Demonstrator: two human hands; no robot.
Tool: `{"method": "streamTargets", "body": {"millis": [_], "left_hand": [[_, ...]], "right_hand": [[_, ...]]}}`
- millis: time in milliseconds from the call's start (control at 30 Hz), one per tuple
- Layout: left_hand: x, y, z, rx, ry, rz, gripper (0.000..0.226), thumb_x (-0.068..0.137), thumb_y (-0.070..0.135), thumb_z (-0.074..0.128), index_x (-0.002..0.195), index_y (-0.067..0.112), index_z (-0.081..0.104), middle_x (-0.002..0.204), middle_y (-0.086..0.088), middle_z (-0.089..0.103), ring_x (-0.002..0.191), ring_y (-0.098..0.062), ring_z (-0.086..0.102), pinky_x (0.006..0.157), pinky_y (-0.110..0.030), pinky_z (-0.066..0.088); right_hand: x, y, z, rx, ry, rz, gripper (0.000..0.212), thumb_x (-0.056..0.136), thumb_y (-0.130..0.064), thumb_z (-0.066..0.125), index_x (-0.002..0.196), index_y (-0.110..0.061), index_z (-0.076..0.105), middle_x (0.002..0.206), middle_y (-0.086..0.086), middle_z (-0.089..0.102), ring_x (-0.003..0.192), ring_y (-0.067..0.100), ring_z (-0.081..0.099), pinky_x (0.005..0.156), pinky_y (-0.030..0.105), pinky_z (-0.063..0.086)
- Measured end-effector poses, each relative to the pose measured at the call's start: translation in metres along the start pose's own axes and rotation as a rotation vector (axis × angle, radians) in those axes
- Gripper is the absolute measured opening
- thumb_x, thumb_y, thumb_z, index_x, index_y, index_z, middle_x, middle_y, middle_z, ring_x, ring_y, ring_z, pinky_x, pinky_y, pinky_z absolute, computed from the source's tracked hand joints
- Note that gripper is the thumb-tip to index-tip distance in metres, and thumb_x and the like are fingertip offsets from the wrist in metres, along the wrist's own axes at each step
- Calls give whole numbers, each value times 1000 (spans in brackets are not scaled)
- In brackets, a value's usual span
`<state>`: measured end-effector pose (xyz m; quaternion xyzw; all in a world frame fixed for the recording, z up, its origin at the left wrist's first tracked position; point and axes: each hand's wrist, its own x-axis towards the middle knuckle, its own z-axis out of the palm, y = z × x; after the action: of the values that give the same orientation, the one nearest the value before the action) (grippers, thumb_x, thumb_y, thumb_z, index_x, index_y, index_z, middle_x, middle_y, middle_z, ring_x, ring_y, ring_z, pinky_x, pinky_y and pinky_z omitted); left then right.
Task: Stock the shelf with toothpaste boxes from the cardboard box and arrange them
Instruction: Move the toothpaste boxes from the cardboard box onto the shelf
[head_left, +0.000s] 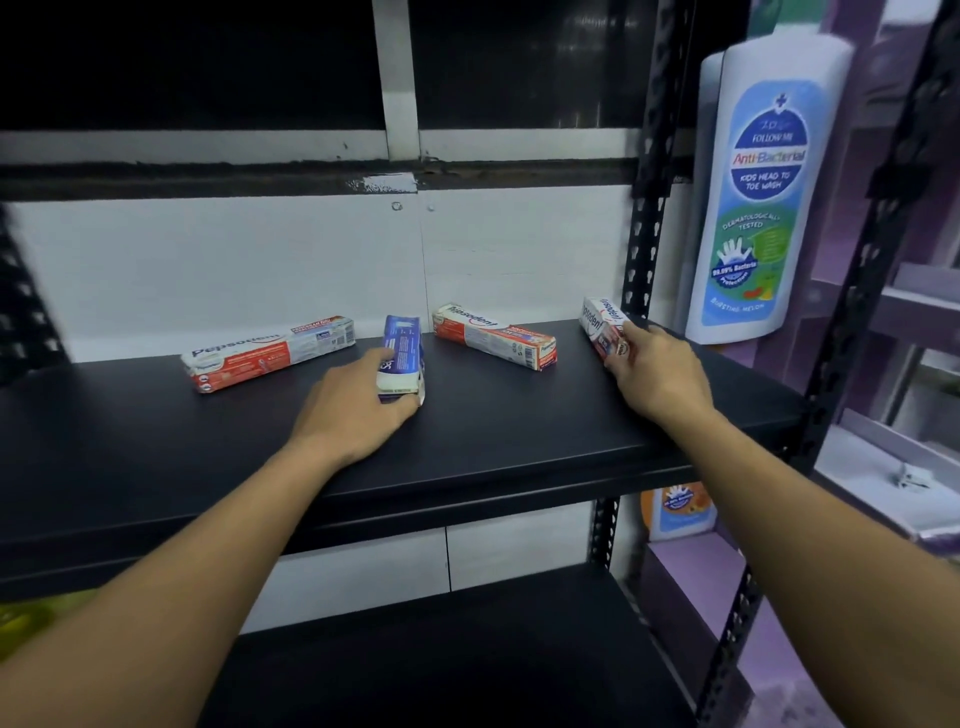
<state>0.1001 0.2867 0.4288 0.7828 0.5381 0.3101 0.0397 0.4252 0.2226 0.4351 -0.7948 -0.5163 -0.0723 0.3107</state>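
Four toothpaste boxes lie on the black shelf (519, 431). A red-and-white box (267, 352) lies at the left, angled. My left hand (353, 410) grips the near end of a blue-and-white box (402, 358) that points away from me. Another red-and-white box (493, 336) lies right of the middle, slanted. My right hand (657, 374) holds the near end of a red-and-white box (602, 325) at the shelf's right end, by the upright. The cardboard box is out of view.
A large white body-wash bottle (763, 192) stands on the neighbouring purple shelving at the right. The black perforated upright (649, 208) rises behind my right hand. A lower black shelf (441, 660) sits beneath, and an orange-labelled bottle (675, 512) shows below right.
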Motion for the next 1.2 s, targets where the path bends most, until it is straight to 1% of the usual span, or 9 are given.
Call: {"method": "streamTargets", "body": {"millis": [133, 267, 400, 533, 733, 833, 900, 1133, 1200], "left_hand": [[-9, 11, -10, 108, 87, 65, 60, 80, 56, 61, 132, 27, 53, 123, 2, 66, 113, -24, 60, 93, -39, 48], [-24, 24, -24, 162, 187, 209, 55, 80, 52, 57, 128, 25, 56, 119, 0, 66, 114, -23, 57, 99, -43, 43], [-55, 36, -35, 149, 184, 331, 50, 79, 52, 54, 120, 26, 59, 112, 8, 67, 108, -20, 57, 95, -40, 42], [-96, 45, -41, 136, 152, 393, 46, 80, 49, 57, 121, 27, 56, 114, 12, 64, 103, -16, 56, 88, -38, 43], [-164, 34, -33, 147, 128, 381, 43, 82, 44, 56, 120, 24, 59, 114, 11, 63, 103, -14, 57, 86, -38, 46], [-196, 11, -13, 179, 57, 354, 41, 85, 43, 56, 122, 23, 59, 116, 8, 62, 106, -16, 56, 89, -40, 47], [-217, -9, 7, 208, -18, 309, 41, 88, 43, 56, 124, 24, 57, 118, 7, 62, 109, -17, 55, 93, -40, 45], [-291, -86, 95, 249, -356, 126, 44, 88, 40, 57, 130, 25, 54, 127, 7, 58, 114, -17, 53, 95, -37, 42], [-312, -107, 119, 244, -450, 67, 45, 88, 40, 58, 131, 25, 53, 129, 6, 57, 115, -18, 53, 95, -39, 44]], "right_hand": [[-19, -6, -11, 48, 103, -64, 45, 92, -32, 53, 134, -18, 58, 136, 9, 55, 116, 39, 54, 95, 48, 49], [-51, -15, -21, 24, 66, -222, 45, 93, -29, 59, 135, -13, 56, 140, 13, 53, 125, 37, 48, 106, 47, 38], [-88, -29, -29, 101, 110, -370, 49, 91, -29, 64, 137, -12, 56, 141, 12, 55, 131, 31, 48, 111, 42, 37], [-132, -50, -26, 191, 76, -444, 47, 92, -33, 62, 136, -18, 57, 134, 3, 61, 130, 25, 51, 108, 35, 41], [-212, -66, 8, 279, 16, -539, 46, 92, -32, 61, 137, -21, 56, 138, -1, 58, 134, 23, 47, 109, 40, 41], [-250, -63, 35, 295, -22, -584, 43, 93, -28, 60, 134, -17, 58, 137, 1, 59, 131, 23, 49, 108, 41, 42], [-274, -55, 59, 289, -93, -593, 41, 93, -25, 60, 133, -16, 58, 136, 1, 60, 128, 22, 50, 107, 42, 43], [-337, -7, 157, 157, -504, -469, 48, 91, -27, 60, 138, -20, 54, 135, 0, 60, 127, 22, 52, 102, 42, 48], [-351, 11, 180, 135, -611, -404, 49, 90, -27, 61, 138, -20, 54, 129, 1, 65, 119, 22, 57, 97, 40, 50]]}}
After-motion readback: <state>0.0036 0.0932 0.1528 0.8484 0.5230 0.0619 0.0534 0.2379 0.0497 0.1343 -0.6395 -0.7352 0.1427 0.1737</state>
